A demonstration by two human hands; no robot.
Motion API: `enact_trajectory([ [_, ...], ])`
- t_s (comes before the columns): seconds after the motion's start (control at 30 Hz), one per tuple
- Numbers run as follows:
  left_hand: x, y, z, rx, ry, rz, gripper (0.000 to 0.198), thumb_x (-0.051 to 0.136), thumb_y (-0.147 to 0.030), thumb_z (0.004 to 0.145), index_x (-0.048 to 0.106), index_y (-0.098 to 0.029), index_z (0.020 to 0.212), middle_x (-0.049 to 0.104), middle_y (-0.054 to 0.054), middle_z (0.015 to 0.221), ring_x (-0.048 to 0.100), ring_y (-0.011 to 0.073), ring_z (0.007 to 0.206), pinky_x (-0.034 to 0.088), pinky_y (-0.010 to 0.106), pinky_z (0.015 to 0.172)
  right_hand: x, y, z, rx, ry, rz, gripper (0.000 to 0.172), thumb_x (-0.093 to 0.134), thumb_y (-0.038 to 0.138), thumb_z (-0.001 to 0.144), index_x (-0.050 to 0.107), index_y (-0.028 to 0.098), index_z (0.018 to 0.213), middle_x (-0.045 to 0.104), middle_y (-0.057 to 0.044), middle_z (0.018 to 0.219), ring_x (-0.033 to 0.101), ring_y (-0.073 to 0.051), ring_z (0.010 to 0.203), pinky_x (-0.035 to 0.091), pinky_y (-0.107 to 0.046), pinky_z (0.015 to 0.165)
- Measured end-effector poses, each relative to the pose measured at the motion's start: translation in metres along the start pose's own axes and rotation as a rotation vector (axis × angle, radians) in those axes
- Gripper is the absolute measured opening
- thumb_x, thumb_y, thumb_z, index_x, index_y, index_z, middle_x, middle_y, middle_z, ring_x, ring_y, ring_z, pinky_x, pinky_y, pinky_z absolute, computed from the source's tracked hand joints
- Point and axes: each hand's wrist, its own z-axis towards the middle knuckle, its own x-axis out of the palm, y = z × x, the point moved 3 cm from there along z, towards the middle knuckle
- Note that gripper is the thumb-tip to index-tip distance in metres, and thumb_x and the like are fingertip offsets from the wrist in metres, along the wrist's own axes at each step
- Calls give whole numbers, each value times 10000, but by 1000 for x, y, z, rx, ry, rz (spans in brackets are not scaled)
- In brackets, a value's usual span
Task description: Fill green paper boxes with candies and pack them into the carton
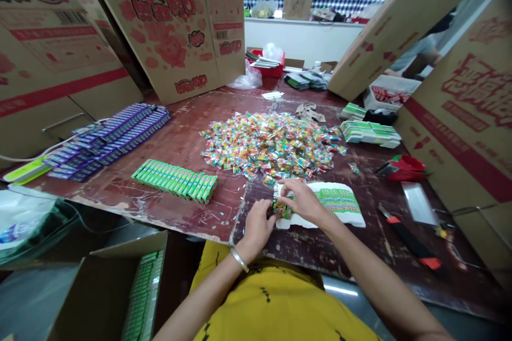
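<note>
My left hand [258, 228] is closed at the near edge of the table, its thumb and fingers against a small green candy box [283, 210] with a colourful print. Over the same box bends my right hand [304, 201], thumb and forefinger curled near its top; what lies between those fingertips is hidden. Under the right hand is a white sheet [354, 218] with rows of flat green boxes [340, 200] on it. Behind both hands spreads a big heap of wrapped colourful candies [266, 144]. To the left, a row of packed green boxes [176, 180] stands on the table.
Purple boxes [116, 136] are stacked at the left. A knife with a black and orange handle [414, 240] and a red tape dispenser [404, 168] lie right. Green card stacks [370, 133] sit behind them. Big cartons [176, 26] wall the table; an open carton [108, 287] stands below left.
</note>
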Motion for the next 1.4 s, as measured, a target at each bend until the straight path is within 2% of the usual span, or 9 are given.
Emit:
enact_trajectory([
  [0.17, -17, -3, 0, -90, 295, -508, 252, 662, -408, 817, 600, -164, 813, 572, 2, 727, 556, 160, 702, 452, 279, 680, -23, 22, -11, 20, 24, 260, 158, 673, 319, 833, 619, 183, 771, 659, -15, 777, 600, -139, 729, 474, -269, 698],
  [0.27, -29, -12, -5, -222, 521, -983, 454, 684, -581, 759, 635, -153, 905, 632, 50, 793, 630, 198, 755, 493, 319, 723, -32, 37, -12, -3, -23, 434, 181, 704, 348, 814, 642, 181, 779, 667, -24, 810, 612, -138, 748, 490, -267, 701],
  [0.4, -34, -26, -12, -311, 625, -1294, 620, 786, -566, 658, 628, -164, 1102, 683, 115, 938, 685, 277, 878, 520, 392, 793, -32, 51, -13, -80, -69, 490, 120, 688, 323, 833, 681, 205, 851, 687, -41, 893, 651, -163, 834, 527, -311, 787],
  [0.6, -45, -25, -8, -257, 462, -1248, 675, 844, -447, 642, 617, -166, 1212, 686, 131, 1093, 661, 283, 1002, 505, 374, 873, -29, 64, -23, -222, -36, 255, 289, 660, 265, 852, 654, 245, 1139, 480, -89, 1430, 465, -234, 1321, 396, -416, 1099],
  [0.87, -75, -38, -11, -122, 674, -966, 549, 778, -277, 737, 619, -177, 1253, 639, 106, 1224, 583, 284, 1119, 403, 406, 1019, -28, 73, -25, -259, 202, 122, 120, 725, 253, 781, 679, 207, 881, 447, -65, 1464, 424, -256, 1358, 382, -423, 1123],
  [1.0, -79, -39, -14, -94, 554, -868, 335, 715, -299, 801, 683, -160, 1104, 676, 64, 1027, 600, 212, 938, 437, 314, 908, -25, 67, -21, -216, 103, 176, 99, 710, 254, 794, 682, 208, 876, 450, -79, 1458, 456, -270, 1333, 416, -429, 1095],
  [1.1, -75, -31, -13, -130, 287, -855, 246, 661, -353, 847, 694, -130, 946, 638, 34, 838, 551, 154, 762, 433, 246, 739, -16, 57, -22, -103, -68, 349, 172, 693, 281, 816, 660, 217, 972, 535, -100, 1365, 541, -260, 1243, 485, -417, 1025],
  [1.27, -60, -28, -16, -166, -61, -876, 248, 688, -365, 820, 675, -118, 798, 583, 35, 817, 525, 150, 773, 433, 236, 714, 17, 46, -28, 137, -245, 669, 316, 705, 318, 815, 580, 233, 1093, 685, -54, 996, 684, -174, 876, 586, -274, 769],
  [1.4, -52, -33, -25, -222, -280, -883, 347, 740, -263, 764, 620, -175, 1078, 545, -1, 799, 540, 128, 714, 456, 223, 663, 27, 46, -30, 244, -357, 728, 296, 707, 340, 816, 585, 224, 1060, 686, -32, 874, 681, -149, 776, 571, -225, 693],
])
